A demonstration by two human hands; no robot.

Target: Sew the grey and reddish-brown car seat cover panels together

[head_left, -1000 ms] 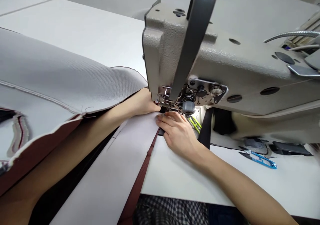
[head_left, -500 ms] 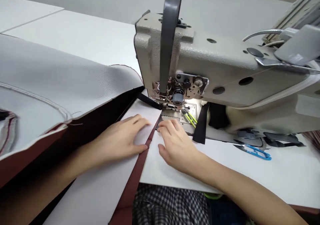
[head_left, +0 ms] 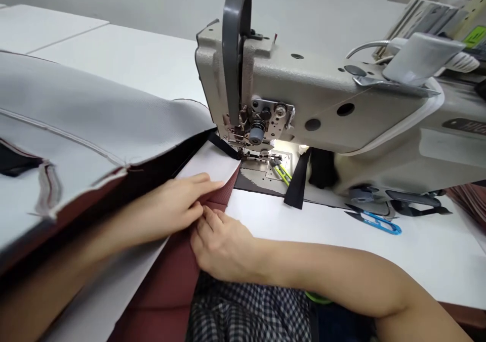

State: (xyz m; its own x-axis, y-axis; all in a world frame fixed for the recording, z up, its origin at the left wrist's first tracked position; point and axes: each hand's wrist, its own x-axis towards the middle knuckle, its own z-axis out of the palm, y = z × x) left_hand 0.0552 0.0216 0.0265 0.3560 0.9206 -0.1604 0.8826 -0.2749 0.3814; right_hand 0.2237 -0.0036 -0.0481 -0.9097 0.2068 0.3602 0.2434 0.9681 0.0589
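My left hand (head_left: pixel 176 200) lies over a long white-backed strip (head_left: pixel 208 161), its index finger stretched along the edge and its thumb bent in against the maroon fabric (head_left: pixel 167 276). Closed on that maroon fabric, my right hand (head_left: pixel 224 241) has its fingertips touching the left thumb; the fingertips are partly hidden. The strip's far end lies at the needle area of a sewing machine (head_left: pixel 224 69). A black band (head_left: pixel 224 146) crosses the strip there. Grey-backed fabric (head_left: pixel 83 99) with seams rises on the left above my forearm.
Green-handled snips (head_left: pixel 281 172) lie on the machine bed beside a black fabric strip (head_left: pixel 296 182). Blue thread snips (head_left: pixel 379 223) rest on the white table (head_left: pixel 341 246) to the right. Stacked maroon pieces (head_left: pixel 471 205) sit at the far right.
My right hand has moved left and towards me, from beside the strip onto the maroon fabric. More maroon is turned into view beside the strip. The camera view has shifted slightly right.
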